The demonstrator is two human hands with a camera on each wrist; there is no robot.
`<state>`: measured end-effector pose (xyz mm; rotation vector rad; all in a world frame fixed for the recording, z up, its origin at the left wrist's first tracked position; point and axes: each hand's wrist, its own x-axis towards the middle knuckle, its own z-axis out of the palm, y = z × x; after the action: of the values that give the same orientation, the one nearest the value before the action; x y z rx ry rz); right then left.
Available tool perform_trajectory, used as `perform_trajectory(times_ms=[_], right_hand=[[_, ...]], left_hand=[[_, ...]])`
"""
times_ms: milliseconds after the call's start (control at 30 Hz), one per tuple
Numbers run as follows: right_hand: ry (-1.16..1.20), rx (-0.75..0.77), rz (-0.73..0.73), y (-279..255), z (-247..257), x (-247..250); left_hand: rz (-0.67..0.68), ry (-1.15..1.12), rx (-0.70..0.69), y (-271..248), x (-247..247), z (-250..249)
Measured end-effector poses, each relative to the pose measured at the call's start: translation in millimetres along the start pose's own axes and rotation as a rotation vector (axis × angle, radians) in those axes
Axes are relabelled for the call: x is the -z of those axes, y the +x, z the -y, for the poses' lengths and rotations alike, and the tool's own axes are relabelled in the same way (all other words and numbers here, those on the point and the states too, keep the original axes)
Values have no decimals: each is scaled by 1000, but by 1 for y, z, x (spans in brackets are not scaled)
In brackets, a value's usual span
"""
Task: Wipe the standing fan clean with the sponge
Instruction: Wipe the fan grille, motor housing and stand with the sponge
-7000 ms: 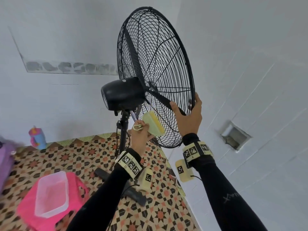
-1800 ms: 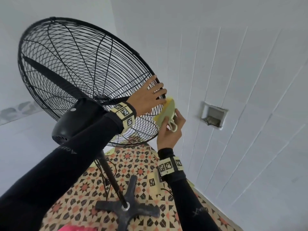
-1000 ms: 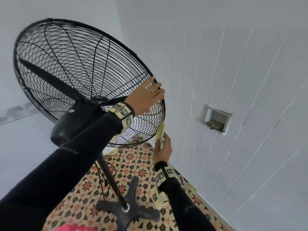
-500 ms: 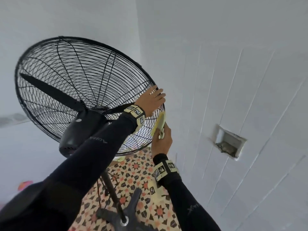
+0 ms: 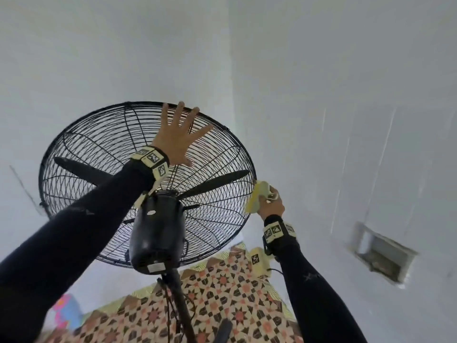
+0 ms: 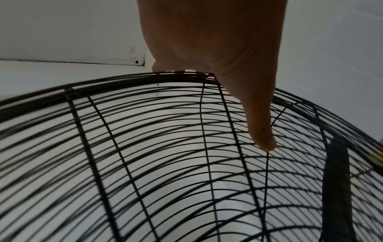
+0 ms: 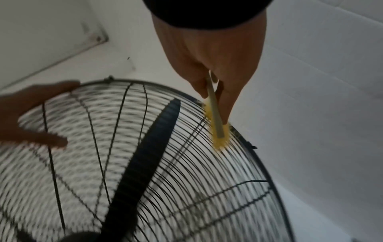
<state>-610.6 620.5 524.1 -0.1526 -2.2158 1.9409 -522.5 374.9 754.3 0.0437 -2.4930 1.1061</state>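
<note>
The black standing fan's wire cage (image 5: 99,149) tilts upward, and I see it from behind its motor housing (image 5: 158,231). My left hand (image 5: 183,127) lies flat on the back of the cage near the top rim, fingers straight and spread; the left wrist view shows the thumb (image 6: 263,139) resting on the wires (image 6: 145,147). My right hand (image 5: 268,201) grips the yellow sponge (image 5: 256,199) against the cage's right rim. In the right wrist view the sponge (image 7: 217,127) is pressed edge-on onto the wires beside a dark blade (image 7: 149,147).
The fan's pole (image 5: 180,298) runs down to a patterned floor mat (image 5: 222,305). A white wall with a recessed niche (image 5: 380,256) is close on the right. A pink and blue object (image 5: 65,310) sits blurred at the lower left.
My left hand has moved from the cage's right rim up to its top, fingers now spread. The sponge stays at the right rim. The view has swung behind the motor.
</note>
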Motion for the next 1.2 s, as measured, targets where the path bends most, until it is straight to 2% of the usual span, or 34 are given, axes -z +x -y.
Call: perform_trajectory(times_ms=[167, 300, 333, 433, 500, 567, 667, 833, 967, 1133, 1200], right_hand=[[314, -171, -185, 23, 7, 5], [654, -289, -351, 29, -3, 19], [654, -272, -355, 28, -6, 14], [447, -216, -250, 19, -14, 2], [481, -287, -238, 21, -18, 4], [564, -366, -292, 30, -20, 9], [676, -292, -341, 29, -16, 5], [642, -314, -210, 17, -17, 9], [642, -241, -297, 5, -13, 0], [687, -172, -221, -24, -9, -6], [764, -147, -289, -18, -11, 3]], left_hand=[[-65, -22, -22, 11, 4, 2], [-110, -32, -53, 15, -3, 9], [-107, -25, -49, 17, -4, 9], [-89, -7, -44, 19, -5, 5], [-93, -10, -38, 19, -5, 4], [-107, -3, -36, 18, -4, 4], [-111, -19, -39, 18, -3, -2], [-130, -26, -19, 13, -4, 2], [-118, -28, -19, 13, -1, -4], [-103, -13, 5, 10, 1, -5], [-118, -12, 1, 8, 0, -4]])
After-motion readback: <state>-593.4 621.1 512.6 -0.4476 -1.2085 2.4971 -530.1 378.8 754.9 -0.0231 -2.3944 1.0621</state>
